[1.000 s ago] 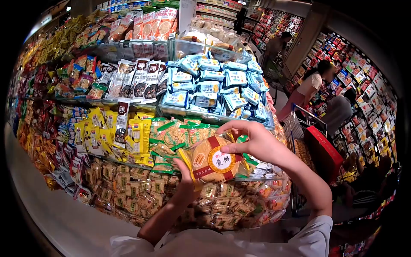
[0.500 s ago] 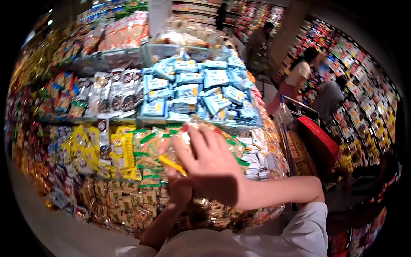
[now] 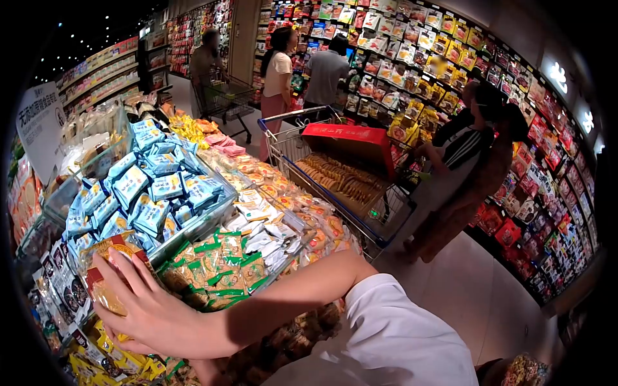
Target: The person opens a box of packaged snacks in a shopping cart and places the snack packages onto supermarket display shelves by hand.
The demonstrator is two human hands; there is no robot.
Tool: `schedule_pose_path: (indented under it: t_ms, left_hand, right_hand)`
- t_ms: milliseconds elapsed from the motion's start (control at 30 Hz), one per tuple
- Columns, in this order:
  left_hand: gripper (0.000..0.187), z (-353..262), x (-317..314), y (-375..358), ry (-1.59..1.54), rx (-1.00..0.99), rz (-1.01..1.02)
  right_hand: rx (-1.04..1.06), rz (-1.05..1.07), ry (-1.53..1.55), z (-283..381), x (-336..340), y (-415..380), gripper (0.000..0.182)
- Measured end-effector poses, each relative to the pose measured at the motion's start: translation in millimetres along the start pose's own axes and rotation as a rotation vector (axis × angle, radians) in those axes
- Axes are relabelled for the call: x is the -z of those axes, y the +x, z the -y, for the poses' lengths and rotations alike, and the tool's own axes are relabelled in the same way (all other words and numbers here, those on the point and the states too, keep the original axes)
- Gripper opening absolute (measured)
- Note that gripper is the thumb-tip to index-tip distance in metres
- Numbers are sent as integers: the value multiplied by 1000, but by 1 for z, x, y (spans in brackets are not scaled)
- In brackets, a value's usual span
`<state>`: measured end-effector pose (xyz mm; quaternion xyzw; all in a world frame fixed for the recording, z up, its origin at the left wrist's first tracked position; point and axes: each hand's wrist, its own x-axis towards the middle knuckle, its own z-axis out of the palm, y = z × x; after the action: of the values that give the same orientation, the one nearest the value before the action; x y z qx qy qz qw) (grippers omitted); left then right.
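My right hand (image 3: 151, 315) reaches across to the lower left, its fingers over the front of a clear package (image 3: 106, 283) with a red and gold label. The package is held upright in front of light blue packets (image 3: 151, 193). Only a bit of my left forearm (image 3: 207, 372) shows below the right wrist; the left hand's fingers are hidden. Green-edged packets (image 3: 215, 264) lie to the right of the package, and yellow packets (image 3: 106, 360) lie below it.
Beyond the bins stands a cart (image 3: 380, 241) with a red-lidded box (image 3: 347, 145). Two people stand close together at the right (image 3: 473, 148); others are near the back shelves (image 3: 280, 77). A white sign (image 3: 42, 128) rises at the left.
The view has swung right, bringing the cart and more people into sight. My right hand now appears farther left with the package visible under its fingers; my left hand has dropped out of sight.
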<state>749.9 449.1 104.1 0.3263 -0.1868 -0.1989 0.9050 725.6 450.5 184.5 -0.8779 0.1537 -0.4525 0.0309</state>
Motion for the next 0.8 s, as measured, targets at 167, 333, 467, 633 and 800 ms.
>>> schedule_pose_path:
  t_ms: [167, 333, 467, 633, 800]
  left_hand:
    - [47, -3, -4, 5, 82, -85, -82]
    - [49, -5, -4, 16, 209, -168, -132]
    - [55, -14, -5, 24, 90, -142, -190]
    - [73, -1, 38, 51, 19, -109, -246]
    - [69, -14, 21, 43, 32, -140, -237]
  right_hand:
    - [-80, 85, 81, -11, 10, -1, 65]
    - [-121, 63, -18, -26, 3, 4, 56]
    - [-159, 135, 183, -34, 9, 14, 51]
    - [-229, 42, 308, -68, 14, 34, 38]
    - [-356, 125, 513, -123, 25, 48, 11]
